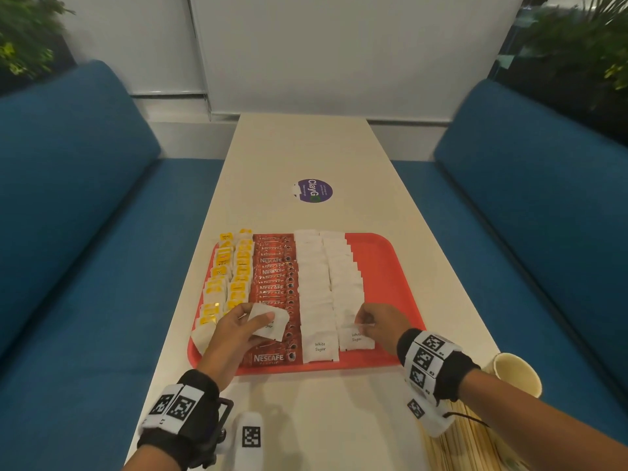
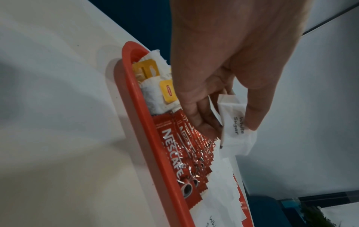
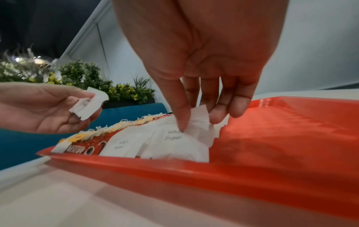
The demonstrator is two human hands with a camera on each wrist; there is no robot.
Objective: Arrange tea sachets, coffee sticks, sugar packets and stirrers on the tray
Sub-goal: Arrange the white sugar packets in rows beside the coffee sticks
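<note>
red tray [image 1: 384, 266] on tabletop [image 1: 306, 147], rows l to r: tea sachets [image 1: 226, 283], coffee sticks [image 1: 275, 277], sugar packets [image 1: 326, 280]. left hand [image 1: 234, 334] pinches spare sugar pkts [image 1: 270, 322] above the sticks. right hand [image 1: 382, 326] pinches near-end packet [image 3: 200, 122] of the right sugar row.

The left hand [image 2: 223, 79] pinches a white sugar packet [image 2: 233, 122] above the coffee sticks [image 2: 174, 145] on the red tray [image 2: 136, 115].
</note>
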